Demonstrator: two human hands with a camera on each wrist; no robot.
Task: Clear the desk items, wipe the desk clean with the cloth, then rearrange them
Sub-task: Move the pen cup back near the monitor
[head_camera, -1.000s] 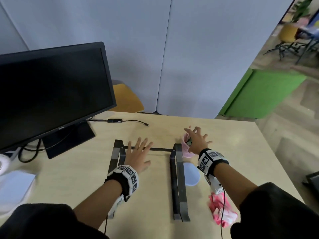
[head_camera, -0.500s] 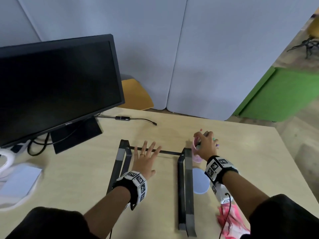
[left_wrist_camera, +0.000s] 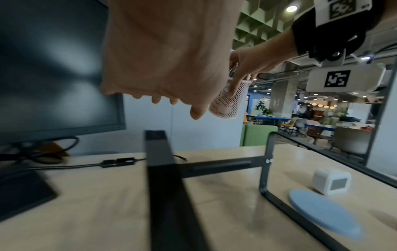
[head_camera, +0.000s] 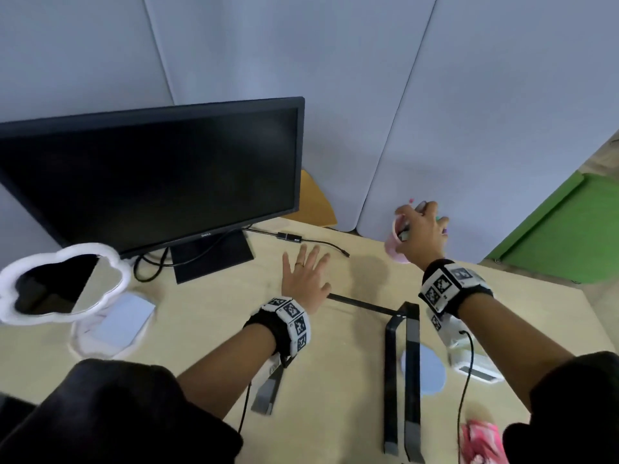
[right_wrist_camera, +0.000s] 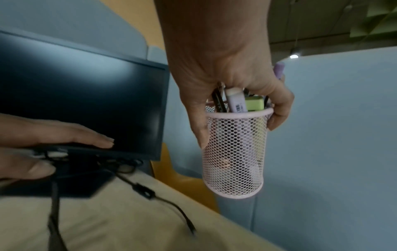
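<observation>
My right hand (head_camera: 420,231) grips a pink mesh pen holder (right_wrist_camera: 234,152) by its rim from above, thumb on one side and fingers on the other. The holder, filled with pens and highlighters, hangs in the air above the desk's back right part (left_wrist_camera: 227,103). My left hand (head_camera: 306,279) is open with fingers spread, palm down over the desk (head_camera: 207,329) just beyond the rear bar of a black metal stand (head_camera: 402,363). It holds nothing. A pink cloth (head_camera: 479,443) lies at the desk's near right edge.
A black monitor (head_camera: 150,182) stands at the back left, cables and an adapter (head_camera: 291,236) trailing beside its base. A white cloud-shaped mirror (head_camera: 63,283) and a blue pad (head_camera: 124,316) sit at the left. Right of the stand lie a blue coaster (head_camera: 432,370) and a white cube clock (left_wrist_camera: 330,181).
My right hand has closed round the pen holder and lifted it off the desk, up and toward the back. My left hand has slid forward past the stand's rear bar.
</observation>
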